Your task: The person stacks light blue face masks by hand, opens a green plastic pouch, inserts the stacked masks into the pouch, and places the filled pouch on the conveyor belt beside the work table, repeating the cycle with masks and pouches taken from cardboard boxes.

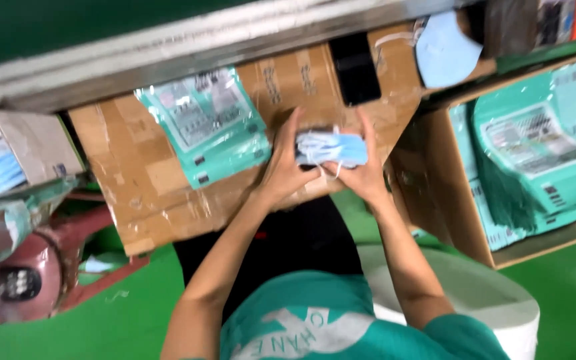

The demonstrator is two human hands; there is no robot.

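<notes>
Head view — left hand, right hand both clasp blue mask stack over cardboard sheet.

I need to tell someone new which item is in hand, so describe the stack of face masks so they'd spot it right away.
Start at the taped brown cardboard sheet lying across the middle. At its right end, the left hand and right hand press a small stack of pale blue face masks between them. Unlike the teal plastic packet lying flat to its left, it is loose, unwrapped, with white ear loops.
</notes>
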